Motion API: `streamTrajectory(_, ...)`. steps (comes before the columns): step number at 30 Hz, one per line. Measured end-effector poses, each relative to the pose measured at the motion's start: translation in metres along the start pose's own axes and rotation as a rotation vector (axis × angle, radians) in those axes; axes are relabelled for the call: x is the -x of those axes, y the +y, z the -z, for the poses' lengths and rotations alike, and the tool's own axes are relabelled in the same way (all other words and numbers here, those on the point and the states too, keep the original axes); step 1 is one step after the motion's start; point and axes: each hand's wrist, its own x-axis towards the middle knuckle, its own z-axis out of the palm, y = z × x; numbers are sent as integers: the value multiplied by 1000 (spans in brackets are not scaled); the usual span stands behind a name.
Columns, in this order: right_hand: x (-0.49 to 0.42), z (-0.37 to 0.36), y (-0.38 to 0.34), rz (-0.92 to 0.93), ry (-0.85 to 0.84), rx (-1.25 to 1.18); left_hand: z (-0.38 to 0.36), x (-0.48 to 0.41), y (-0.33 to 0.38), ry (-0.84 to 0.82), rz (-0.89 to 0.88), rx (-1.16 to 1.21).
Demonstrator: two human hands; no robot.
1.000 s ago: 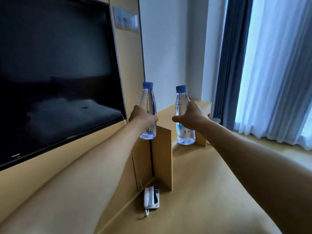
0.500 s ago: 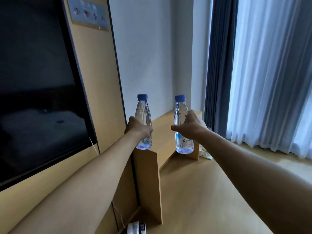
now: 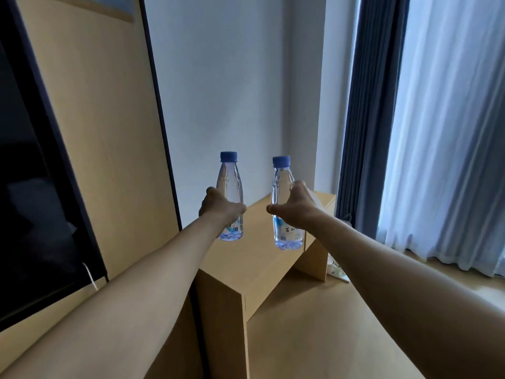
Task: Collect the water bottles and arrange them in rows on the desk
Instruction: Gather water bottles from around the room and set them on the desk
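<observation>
Two clear water bottles with blue caps are held upright in the air above a raised wooden shelf (image 3: 262, 255). My left hand (image 3: 220, 207) grips the left bottle (image 3: 229, 184) round its middle. My right hand (image 3: 296, 207) grips the right bottle (image 3: 282, 187) round its middle, above a blue and white label. Both arms are stretched forward. The lower desk surface (image 3: 328, 329) lies below and nearer to me.
A black television screen (image 3: 32, 187) hangs on the wooden wall panel at the left. A white wall stands behind the shelf. Dark and sheer curtains (image 3: 437, 132) fill the right. A small white object (image 3: 337, 270) lies beside the shelf's right end.
The view has swung right and forward, so the television has slid left and the phone has left the frame. Both hands still hold their bottles, now over the raised shelf.
</observation>
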Motion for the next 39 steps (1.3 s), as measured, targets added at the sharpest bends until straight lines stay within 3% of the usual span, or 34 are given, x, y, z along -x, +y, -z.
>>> streamTrajectory(17, -230, -39, 56, 202, -262, -22, -113, -169, 15, 239, 205, 33)
streamTrajectory(28, -318, -138, 45, 301, -439, -68, -122, -255, -42, 366, 330, 11)
streamTrajectory(39, -392, -242, 36, 316, -565, -6, -126, -336, -114, 343, 423, 5)
